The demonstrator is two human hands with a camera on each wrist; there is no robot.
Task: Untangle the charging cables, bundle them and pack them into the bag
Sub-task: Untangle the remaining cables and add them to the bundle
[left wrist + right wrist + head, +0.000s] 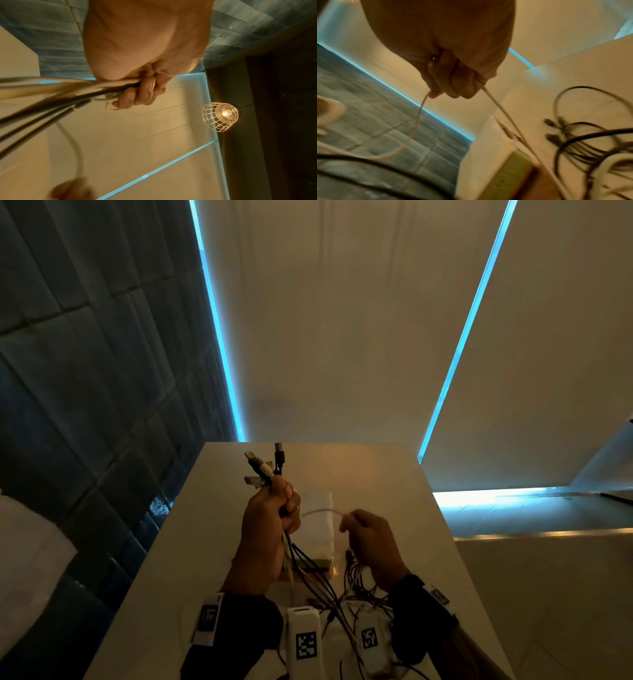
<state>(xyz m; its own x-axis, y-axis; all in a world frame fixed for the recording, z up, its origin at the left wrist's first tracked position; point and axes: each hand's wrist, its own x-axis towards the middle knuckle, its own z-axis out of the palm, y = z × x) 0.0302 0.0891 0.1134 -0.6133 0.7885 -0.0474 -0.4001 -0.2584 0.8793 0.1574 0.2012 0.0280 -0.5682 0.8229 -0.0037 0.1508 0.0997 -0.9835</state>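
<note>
**Both hands on the cables above the table**

While your left hand (270, 525) stands upright in a fist, it grips a bunch of cables (310, 577), with several plug ends (263, 465) sticking up out of the top of the fist and the loose lengths hanging below it to the table (411, 491). In the left wrist view your fingers (137, 94) are curled tight round the bunch, dark and pale strands together. Your right hand (371, 546) is just beside it, fingers curled round a single white cable (322, 511) that arches across between the two hands; the right wrist view shows that cable running through the closed fingers (453, 83) and out on both sides. Below and between your wrists, the rest of the dark cables lie in a loose tangle on the table. A white bag (320, 522) lies flat on the table just behind your hands, its greenish end (510, 174) showing near the tangle. A tiled wall (85, 354) stands to your left, and a wire-caged lamp (221, 116) glows in the left wrist view.
</note>
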